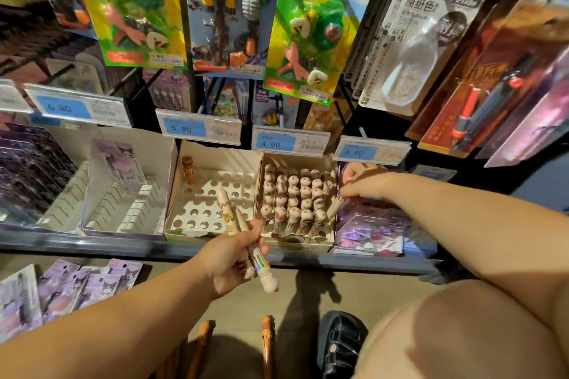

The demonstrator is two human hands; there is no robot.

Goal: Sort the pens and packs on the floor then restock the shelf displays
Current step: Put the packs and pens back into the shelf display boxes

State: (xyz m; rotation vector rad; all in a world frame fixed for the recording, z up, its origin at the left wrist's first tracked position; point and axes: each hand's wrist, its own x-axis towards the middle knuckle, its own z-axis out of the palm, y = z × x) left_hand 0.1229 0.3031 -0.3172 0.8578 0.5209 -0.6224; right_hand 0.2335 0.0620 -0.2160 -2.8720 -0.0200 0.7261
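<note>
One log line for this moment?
left hand: grips pen bundle | right hand: pinches single pen at full box | phase: restocking

At frame centre, two pens (pixel 243 243) are cream with brown and yellow prints; one carries rainbow stripes near its lower end. The box (pixel 295 240) right of centre is cream and holds beige pens whose tops bear brown marks. The tilted pen (pixel 333 208) at its right edge is beige too. To its left the tray (pixel 221 160) is white, with one brown pen (pixel 187 169). The price tags (pixel 184 128) are blue and white. Along the top, the cards (pixel 129 9) are green and yellow with pink dragonflies. Between them a blue card (pixel 228 9) shows yellow binoculars. At lower left the packs (pixel 77 286) are lilac with black figures. The bottom-edge pens (pixel 267 344) are orange, and the sandal (pixel 338 344) is black.
</note>
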